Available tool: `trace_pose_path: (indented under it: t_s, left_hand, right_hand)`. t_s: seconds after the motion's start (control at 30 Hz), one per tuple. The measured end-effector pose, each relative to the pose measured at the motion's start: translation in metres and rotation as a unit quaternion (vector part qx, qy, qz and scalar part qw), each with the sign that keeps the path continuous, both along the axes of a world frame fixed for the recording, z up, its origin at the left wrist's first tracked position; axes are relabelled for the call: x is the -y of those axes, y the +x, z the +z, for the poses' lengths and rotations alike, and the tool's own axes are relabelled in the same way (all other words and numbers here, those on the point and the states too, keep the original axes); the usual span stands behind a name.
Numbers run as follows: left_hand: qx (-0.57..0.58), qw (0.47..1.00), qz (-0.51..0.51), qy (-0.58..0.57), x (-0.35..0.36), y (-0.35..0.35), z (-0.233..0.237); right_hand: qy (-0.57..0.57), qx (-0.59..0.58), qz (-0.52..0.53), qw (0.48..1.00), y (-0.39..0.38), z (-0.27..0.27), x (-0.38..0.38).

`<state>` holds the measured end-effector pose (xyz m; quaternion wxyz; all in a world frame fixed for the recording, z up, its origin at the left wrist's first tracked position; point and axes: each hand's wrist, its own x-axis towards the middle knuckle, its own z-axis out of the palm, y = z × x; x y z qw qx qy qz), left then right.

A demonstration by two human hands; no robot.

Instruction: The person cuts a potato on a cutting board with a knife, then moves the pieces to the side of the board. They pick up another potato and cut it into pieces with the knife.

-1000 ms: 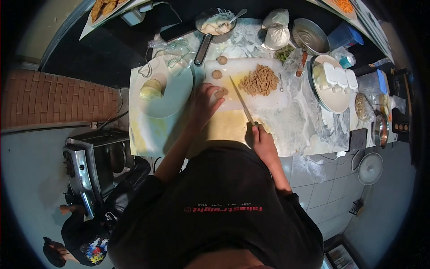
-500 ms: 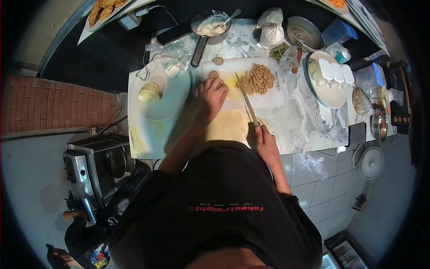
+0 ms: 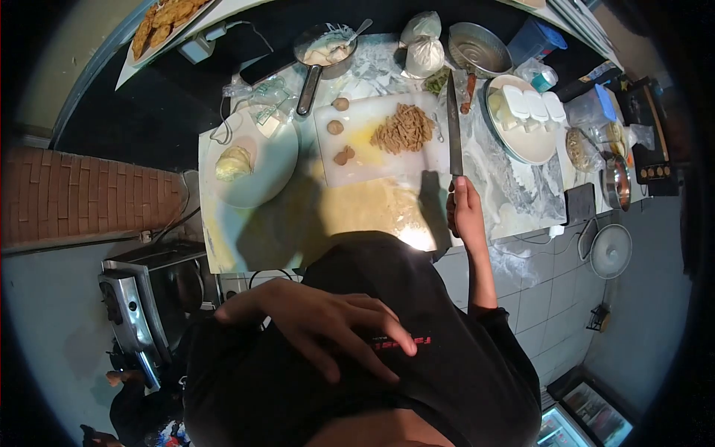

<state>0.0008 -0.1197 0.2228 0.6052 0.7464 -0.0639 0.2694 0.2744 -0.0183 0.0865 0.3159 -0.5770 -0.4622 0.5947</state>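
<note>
My right hand (image 3: 468, 212) is closed round the handle of a long knife (image 3: 455, 134), its blade pointing away over the right edge of the white cutting board (image 3: 346, 173). A pile of brown strips (image 3: 406, 128) lies on the board, with a few small round brown pieces (image 3: 336, 127) at its left side. Close to the camera, my left hand (image 3: 339, 324) is held in front of the black shirt, fingers spread and holding nothing.
A large pale plate (image 3: 275, 175) with a cabbage-like piece (image 3: 234, 163) is left of the board. Behind stand a pan (image 3: 326, 54), a flour bag (image 3: 424, 56) and a metal bowl (image 3: 479, 49). A plate with white containers (image 3: 524, 138) is right. Another person (image 3: 138, 406) is lower left.
My left hand has left the board and come back to the shirt, fingers now spread. The knife has moved right, off the strips, and points away. The camera view has shifted slightly.
</note>
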Motion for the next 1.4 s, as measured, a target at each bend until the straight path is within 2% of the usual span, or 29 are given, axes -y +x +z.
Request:
trace_pose_path:
  t_s: [0.1,0.13,0.17,0.2,0.27,0.3,0.37,0.4,0.43,0.47,0.53,0.6,0.63,0.77,0.83,0.87,0.9,0.93,0.97,1.03,1.07,1.17,1.2,1.23,1.27,1.3,1.4]
  left_hand:
    - [-0.087,0.992,0.024,-0.094,0.010,-0.024,-0.041]
    - [-0.233,0.962,0.141,-0.023,0.014,-0.047,-0.055]
    - [-0.369,0.893,0.251,0.048,0.019,-0.062,-0.061]
    - [-0.371,0.893,0.252,0.048,0.022,-0.059,-0.042]
    - [-0.187,0.926,0.307,-0.117,0.023,-0.044,0.011]
    - [0.044,0.991,0.063,-0.111,0.010,-0.019,0.008]
    - [0.085,0.993,-0.079,-0.023,0.035,-0.003,0.026]
    - [0.086,0.993,-0.076,-0.019,0.031,-0.002,0.030]
    - [-0.016,0.995,0.059,0.082,0.023,-0.002,0.033]
    - [-0.117,0.958,0.192,0.178,0.020,-0.001,0.035]
    - [-0.086,0.962,0.207,0.152,0.020,0.001,0.043]
    - [-0.008,0.990,0.116,0.076,0.019,-0.001,0.058]
    - [0.027,0.992,0.074,0.095,0.014,0.003,0.057]
    - [0.061,0.979,0.149,0.122,0.017,0.017,0.059]
    - [0.154,0.924,0.348,0.027,0.029,0.033,0.064]
    - [0.150,0.922,0.358,0.010,0.040,0.050,0.070]
    - [0.292,0.847,0.396,-0.199,0.049,0.071,0.081]
    - [0.416,0.710,0.412,-0.391,0.054,0.087,0.092]
    - [0.456,0.658,0.382,-0.462,0.057,0.095,0.104]
    - [0.371,0.817,0.182,-0.402,0.042,0.079,0.073]
    - [0.361,0.839,0.138,-0.383,0.034,0.080,0.068]
    - [0.386,0.828,0.133,-0.384,0.028,0.099,0.071]
    - [0.393,0.826,0.136,-0.381,0.027,0.102,0.072]
    - [0.396,0.826,0.141,-0.375,0.025,0.102,0.075]
    - [0.403,0.825,0.154,-0.366,0.023,0.103,0.074]
    - [0.408,0.824,0.163,-0.357,0.023,0.102,0.076]
    - [0.443,0.805,0.254,-0.302,0.024,0.095,0.080]
  right_hand:
    - [0.004,0.004,0.008,1.000,0.002,-0.001,0.009]
    - [0.007,0.003,0.009,1.000,0.002,-0.003,0.012]
    - [0.002,0.004,0.013,1.000,0.002,-0.007,0.016]
    - [-0.004,0.005,0.018,1.000,0.001,-0.013,0.019]
    - [0.009,0.001,0.020,1.000,0.001,-0.020,0.021]
    - [-0.003,-0.007,0.020,1.000,0.000,-0.018,0.022]
    - [-0.014,-0.014,0.025,0.999,-0.004,-0.012,0.026]
    - [-0.024,-0.012,0.025,0.999,-0.007,-0.007,0.026]
    - [-0.033,-0.010,0.026,0.999,-0.008,-0.003,0.026]
    - [-0.030,-0.009,0.030,0.999,-0.006,-0.002,0.026]
    - [-0.024,-0.013,0.042,0.999,-0.005,-0.004,0.023]
    - [-0.024,-0.027,0.043,0.998,-0.005,-0.007,0.019]
    - [-0.022,-0.037,0.041,0.998,-0.005,-0.007,0.017]
    - [-0.035,-0.029,0.052,0.998,-0.008,-0.005,0.013]
    - [-0.002,0.013,0.066,0.998,-0.010,-0.011,0.009]
    - [0.079,0.040,0.072,0.993,-0.011,-0.023,0.006]
    - [0.035,0.037,0.077,0.996,-0.013,-0.017,0.004]
    - [0.022,0.031,0.079,0.996,-0.013,-0.024,-0.001]
    - [0.056,0.035,0.094,0.993,-0.014,-0.024,-0.003]
    - [-0.011,0.026,0.108,0.994,-0.014,-0.008,-0.002]
    - [-0.012,0.033,0.096,0.995,-0.016,-0.007,0.000]
    - [-0.074,0.008,0.085,0.994,-0.020,-0.002,0.006]
    - [-0.069,0.022,0.080,0.994,-0.043,0.030,0.012]
    - [-0.061,0.037,0.078,0.994,-0.044,0.028,0.011]
    - [-0.058,0.039,0.077,0.995,-0.029,0.001,0.006]
    - [-0.066,0.027,0.085,0.994,-0.033,0.006,0.007]
    - [-0.072,0.031,0.096,0.992,-0.031,-0.005,0.010]
